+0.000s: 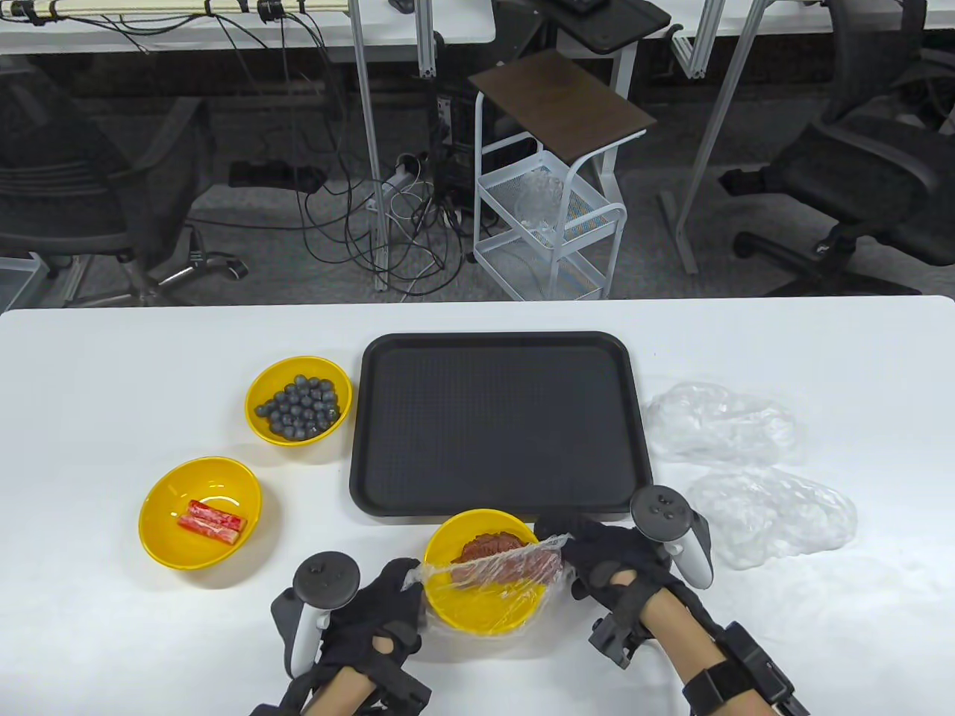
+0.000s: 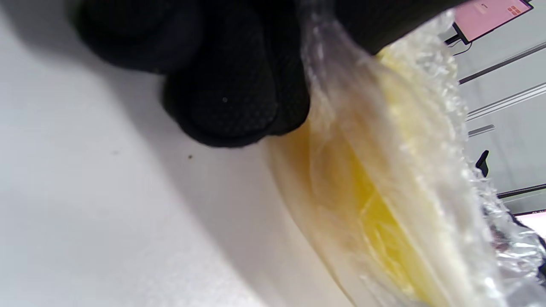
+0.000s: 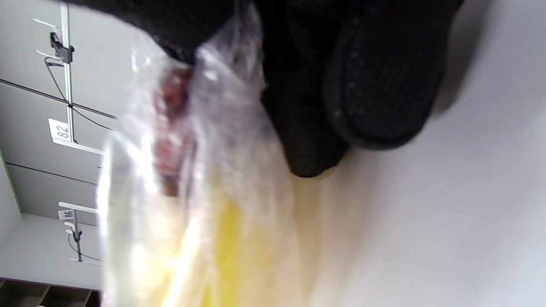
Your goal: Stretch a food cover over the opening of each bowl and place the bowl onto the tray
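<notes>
White table point(image 1: 746, 641) before office chairs and cables, black tray point(image 1: 498, 425) — both hands point(image 1: 388, 608) point(image 1: 608, 556) pinching food cover point(image 1: 507, 570) across yellow bowl point(image 1: 481, 608)

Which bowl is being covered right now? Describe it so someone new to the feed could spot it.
Start at the black tray in the middle of the white table. Just in front of its near edge, between the left hand and the right hand, sits a yellow bowl. Unlike the two bowls to the left, it holds reddish-brown food and has a clear cover stretched partly across it.
</notes>
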`<action>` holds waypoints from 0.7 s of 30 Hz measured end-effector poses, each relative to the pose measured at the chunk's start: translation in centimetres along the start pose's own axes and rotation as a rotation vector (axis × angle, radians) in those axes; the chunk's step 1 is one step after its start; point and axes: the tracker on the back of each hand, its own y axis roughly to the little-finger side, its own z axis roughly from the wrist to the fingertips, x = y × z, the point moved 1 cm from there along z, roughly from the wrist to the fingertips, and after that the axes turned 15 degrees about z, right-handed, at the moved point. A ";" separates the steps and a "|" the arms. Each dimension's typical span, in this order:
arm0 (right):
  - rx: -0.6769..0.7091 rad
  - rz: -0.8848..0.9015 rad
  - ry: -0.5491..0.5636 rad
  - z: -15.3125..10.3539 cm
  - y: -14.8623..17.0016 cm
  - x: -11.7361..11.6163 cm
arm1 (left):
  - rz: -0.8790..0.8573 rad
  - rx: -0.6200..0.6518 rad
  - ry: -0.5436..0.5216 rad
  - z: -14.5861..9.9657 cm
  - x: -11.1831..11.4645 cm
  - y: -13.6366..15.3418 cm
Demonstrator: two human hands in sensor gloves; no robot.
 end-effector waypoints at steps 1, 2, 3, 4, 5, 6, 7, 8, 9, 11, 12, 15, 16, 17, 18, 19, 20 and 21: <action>-0.009 0.033 -0.016 0.3 0.1 0.1 | -0.018 0.004 0.022 0.2 -0.1 0.1; -0.017 0.051 -0.025 0.5 0.1 0.2 | -0.032 0.006 0.032 0.3 -0.1 0.2; -0.030 0.065 -0.033 0.7 0.2 0.3 | -0.049 0.004 0.044 0.5 -0.2 0.3; -0.038 0.072 -0.037 0.8 0.2 0.3 | -0.061 0.004 0.054 0.7 -0.2 0.4; -0.049 0.079 -0.045 1.0 0.2 0.3 | -0.067 0.009 0.066 0.9 -0.3 0.3; -0.054 0.073 -0.052 1.1 0.2 0.2 | -0.065 0.010 0.084 1.1 -0.5 0.3; -0.059 0.060 -0.058 1.2 0.2 0.0 | -0.065 0.014 0.100 1.3 -0.5 0.3; -0.065 0.039 -0.064 1.3 0.2 -0.2 | -0.064 0.016 0.112 1.5 -0.6 0.2; -0.070 0.011 -0.067 1.4 0.1 -0.4 | -0.063 0.019 0.121 1.7 -0.7 0.1; -0.065 -0.018 -0.056 1.6 -0.1 -0.6 | -0.064 0.026 0.138 2.2 -0.8 -0.2; -0.066 -0.035 -0.058 1.7 -0.2 -0.7 | -0.063 0.030 0.158 2.5 -0.9 -0.3; -0.067 -0.051 -0.058 1.9 -0.3 -0.8 | -0.062 0.037 0.222 3.2 -1.1 -0.6; -0.068 -0.057 -0.053 2.0 -0.3 -0.9 | -0.054 0.036 0.254 3.5 -1.2 -0.7; -0.066 -0.055 -0.049 2.1 -0.4 -0.9 | -0.049 0.032 0.272 3.7 -1.3 -0.9; -0.065 -0.052 -0.046 2.1 -0.4 -1.0 | -0.043 0.022 0.280 3.8 -1.4 -1.0; -0.066 -0.052 -0.048 2.2 -0.4 -0.9 | -0.024 0.012 0.286 4.0 -1.6 -1.2; -0.069 -0.051 -0.049 2.3 -0.4 -0.9 | -0.005 0.007 0.284 4.1 -1.7 -1.3; -0.075 -0.045 -0.052 2.4 -0.4 -0.9 | 0.034 -0.009 0.271 4.2 -1.9 -1.6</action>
